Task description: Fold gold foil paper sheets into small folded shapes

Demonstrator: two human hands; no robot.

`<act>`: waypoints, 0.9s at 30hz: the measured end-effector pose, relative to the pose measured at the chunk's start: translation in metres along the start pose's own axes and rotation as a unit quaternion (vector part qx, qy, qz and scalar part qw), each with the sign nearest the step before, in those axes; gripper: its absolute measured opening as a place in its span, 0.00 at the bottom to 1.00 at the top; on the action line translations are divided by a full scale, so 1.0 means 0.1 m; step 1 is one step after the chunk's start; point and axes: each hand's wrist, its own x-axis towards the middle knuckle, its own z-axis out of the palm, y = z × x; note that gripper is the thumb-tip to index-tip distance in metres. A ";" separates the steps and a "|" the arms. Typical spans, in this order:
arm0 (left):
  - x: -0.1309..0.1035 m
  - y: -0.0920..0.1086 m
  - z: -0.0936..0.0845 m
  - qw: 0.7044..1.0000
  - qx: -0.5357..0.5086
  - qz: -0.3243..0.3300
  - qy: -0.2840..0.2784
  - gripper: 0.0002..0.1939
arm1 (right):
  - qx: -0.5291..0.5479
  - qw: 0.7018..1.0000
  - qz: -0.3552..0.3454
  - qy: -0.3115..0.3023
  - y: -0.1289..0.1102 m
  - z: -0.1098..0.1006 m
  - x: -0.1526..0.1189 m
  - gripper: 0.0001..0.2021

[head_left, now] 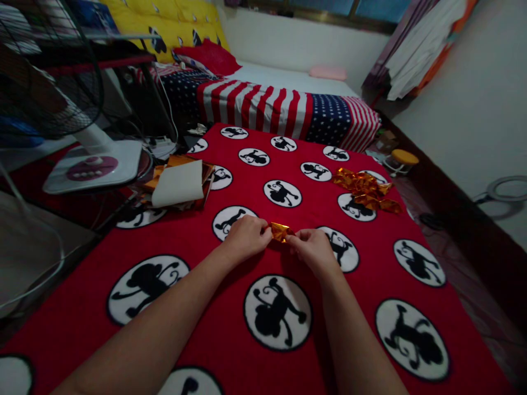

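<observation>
A small piece of shiny orange-gold foil (280,231) is stretched between my hands, just above the red cloth (242,258) with its white circles and black monkey figures. My left hand (247,237) pinches the foil's left end with closed fingers. At the right end, my right hand (313,247) grips the foil between thumb and fingers. Crumpled or folded foil pieces (362,186) of the same colour lie on the cloth at the right. A stack of orange sheets with a pale paper (179,184) on top sits at the left.
A fan with a white base (94,159) stands at the left, beside cables. Behind the cloth is a bed with a striped and starred cover (263,107). A yellow round stool (404,157) and a grey ring (508,188) are at the right.
</observation>
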 end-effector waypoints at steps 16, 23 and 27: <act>-0.02 0.03 -0.04 0.999 0.012 0.002 -0.032 0.18 | 0.058 0.998 0.015 -0.006 0.00 0.00 0.01 0.14; -0.04 0.04 -0.05 0.997 -0.001 0.066 -0.042 0.18 | 0.007 1.000 0.017 0.006 0.07 -0.02 0.04 0.15; -0.04 0.03 -0.06 0.997 0.000 0.069 -0.046 0.18 | 0.002 1.000 0.023 -0.005 0.08 -0.03 0.05 0.15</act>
